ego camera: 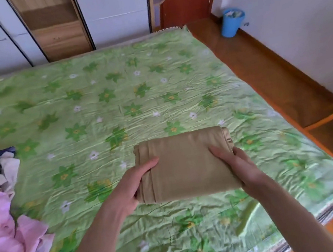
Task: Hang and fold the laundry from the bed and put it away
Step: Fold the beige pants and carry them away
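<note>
We hold the folded tan garment [186, 166] just above the bed [97, 106], our left hand [127, 188] gripping one short edge, our right hand [238, 165] the other, thumbs on top. To carry it well, we should keep it level and the layers pinched together. Farther off, unfolded pink laundry [6, 238] waits; beyond stands the wardrobe [53, 24].

The folded tan garment [186, 166] is smooth, matt cloth. The green bedspread [97, 106] is crinkled cloth with slight sheen. The floor [267, 79] is glossy wood; the far-right bin [232, 21] looks plastic.
</note>
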### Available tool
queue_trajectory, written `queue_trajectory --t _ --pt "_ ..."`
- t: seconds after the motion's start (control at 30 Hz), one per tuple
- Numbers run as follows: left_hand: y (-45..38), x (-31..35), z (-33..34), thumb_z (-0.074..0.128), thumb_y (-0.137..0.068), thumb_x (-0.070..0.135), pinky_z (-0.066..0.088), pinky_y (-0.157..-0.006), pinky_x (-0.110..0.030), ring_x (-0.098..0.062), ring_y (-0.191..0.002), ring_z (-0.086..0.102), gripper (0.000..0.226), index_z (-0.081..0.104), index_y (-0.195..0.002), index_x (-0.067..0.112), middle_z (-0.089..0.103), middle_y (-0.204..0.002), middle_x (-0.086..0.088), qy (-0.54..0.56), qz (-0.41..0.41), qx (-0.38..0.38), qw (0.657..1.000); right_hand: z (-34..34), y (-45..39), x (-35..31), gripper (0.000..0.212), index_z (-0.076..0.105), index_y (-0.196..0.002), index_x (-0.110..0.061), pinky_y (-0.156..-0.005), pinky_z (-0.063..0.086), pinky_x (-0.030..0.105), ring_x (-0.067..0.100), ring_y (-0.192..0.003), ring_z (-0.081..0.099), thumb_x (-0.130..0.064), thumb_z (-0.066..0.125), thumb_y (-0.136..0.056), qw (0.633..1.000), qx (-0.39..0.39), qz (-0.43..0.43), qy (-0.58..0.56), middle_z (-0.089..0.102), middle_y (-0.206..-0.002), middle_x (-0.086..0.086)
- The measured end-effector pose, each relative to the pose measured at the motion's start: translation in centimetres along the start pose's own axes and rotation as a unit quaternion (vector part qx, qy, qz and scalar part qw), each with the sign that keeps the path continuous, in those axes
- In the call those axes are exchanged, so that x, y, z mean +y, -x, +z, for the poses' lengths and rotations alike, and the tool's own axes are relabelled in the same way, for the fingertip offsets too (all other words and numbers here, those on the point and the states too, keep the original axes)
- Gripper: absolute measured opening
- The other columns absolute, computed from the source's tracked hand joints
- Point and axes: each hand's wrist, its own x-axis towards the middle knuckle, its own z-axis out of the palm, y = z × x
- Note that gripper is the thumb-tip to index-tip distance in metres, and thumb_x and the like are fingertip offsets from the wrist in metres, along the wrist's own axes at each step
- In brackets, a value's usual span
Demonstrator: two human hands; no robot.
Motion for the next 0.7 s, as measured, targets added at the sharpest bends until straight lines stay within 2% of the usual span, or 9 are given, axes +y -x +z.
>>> queue_trajectory --t 0.13,0.23,0.3,0.37,0.43,0.53,0.6,0.63,0.7 --pt "5.9 1.9 3.5 0.080 -0.078 0.056 0.054 -0.102 -0.051 -0.027 -0.106 0.073 0.053 0.071 -0.122 0.028 0.081 -0.104 0.002 -0.061 0.060 -0.016 0.996 -2.1 7.7 -2.6 0.034 0.060 -0.105 -0.025 -0.073 0.058 0.032 0.020 -0.096 0.073 -0.041 0.082 -0.085 0.997 0.055 -0.009 -0.045 0.073 -0.109 0.001" --pt "8.9 3.0 6.5 0.078 -0.078 0.063 0.044 -0.111 -0.047 -0.022 -0.108 0.069 0.056 0.068 -0.123 0.030 0.077 -0.111 0.006 -0.094 0.098 -0.036 0.990 -4.2 11.5 -3.6 0.055 0.060 -0.119 -0.019 -0.079 0.061 0.037 0.023 -0.099 0.074 -0.046 0.086 -0.078 0.992 0.100 -0.017 -0.078 0.073 -0.113 0.004" --pt "10.5 3.7 8.7 0.074 -0.085 0.059 0.036 -0.105 -0.038 -0.011 -0.097 0.061 0.046 0.061 -0.117 0.030 0.067 -0.110 0.011 -0.112 0.125 -0.060 0.984 -5.9 13.7 -4.0 0.061 0.062 -0.123 -0.018 -0.081 0.062 0.037 0.023 -0.098 0.074 -0.049 0.087 -0.076 0.987 0.129 -0.029 -0.091 0.073 -0.114 0.004" --pt "11.8 4.5 11.3 0.070 -0.091 0.052 0.035 -0.098 -0.040 -0.010 -0.091 0.054 0.043 0.053 -0.123 0.031 0.060 -0.109 0.010 -0.123 0.151 -0.074 0.978 -7.7 16.3 -4.5 0.043 0.065 -0.113 -0.021 -0.073 0.060 0.032 0.019 -0.092 0.074 -0.043 0.084 -0.082 0.981 0.156 -0.051 -0.104 0.074 -0.107 0.001" --pt "13.5 5.0 14.2 0.067 -0.094 0.049 0.035 -0.099 -0.039 -0.012 -0.089 0.051 0.050 0.049 -0.138 0.032 0.054 -0.101 0.015 -0.139 0.167 -0.094 0.971 -9.9 18.6 -4.5 0.031 0.068 -0.109 -0.022 -0.069 0.060 0.029 0.015 -0.085 0.076 -0.038 0.082 -0.085 0.973 0.179 -0.074 -0.124 0.078 -0.098 -0.002" --pt "15.2 5.1 18.8 0.069 -0.089 0.048 0.036 -0.089 -0.033 -0.006 -0.083 0.049 0.057 0.048 -0.141 0.034 0.048 -0.096 0.021 -0.141 0.180 -0.141 0.963 -13.6 21.9 -4.2 0.051 0.069 -0.123 -0.024 -0.087 0.063 0.038 0.018 -0.097 0.077 -0.049 0.083 -0.081 0.960 0.209 -0.097 -0.159 0.079 -0.109 -0.002" --pt "15.7 4.7 21.9 0.072 -0.090 0.046 0.040 -0.088 -0.032 -0.010 -0.092 0.053 0.060 0.049 -0.143 0.032 0.051 -0.099 0.020 -0.142 0.186 -0.166 0.958 -16.4 23.8 -3.7 0.059 0.066 -0.130 -0.029 -0.096 0.060 0.042 0.017 -0.104 0.076 -0.058 0.081 -0.080 0.953 0.218 -0.102 -0.186 0.078 -0.117 -0.003" --pt "16.4 4.5 23.6 0.074 -0.089 0.046 0.041 -0.088 -0.033 -0.013 -0.097 0.054 0.061 0.050 -0.143 0.030 0.055 -0.103 0.017 -0.145 0.189 -0.177 0.955 -17.7 24.6 -3.5 0.057 0.064 -0.130 -0.032 -0.095 0.060 0.039 0.015 -0.104 0.076 -0.061 0.078 -0.082 0.950 0.225 -0.111 -0.185 0.077 -0.117 -0.005" --pt "16.9 3.8 26.7 0.078 -0.086 0.048 0.040 -0.089 -0.033 -0.017 -0.105 0.055 0.057 0.054 -0.134 0.031 0.060 -0.112 0.012 -0.155 0.185 -0.187 0.952 -20.2 26.3 -3.3 0.048 0.063 -0.127 -0.035 -0.080 0.061 0.027 0.010 -0.098 0.076 -0.060 0.071 -0.087 0.943 0.249 -0.126 -0.181 0.077 -0.115 -0.007"
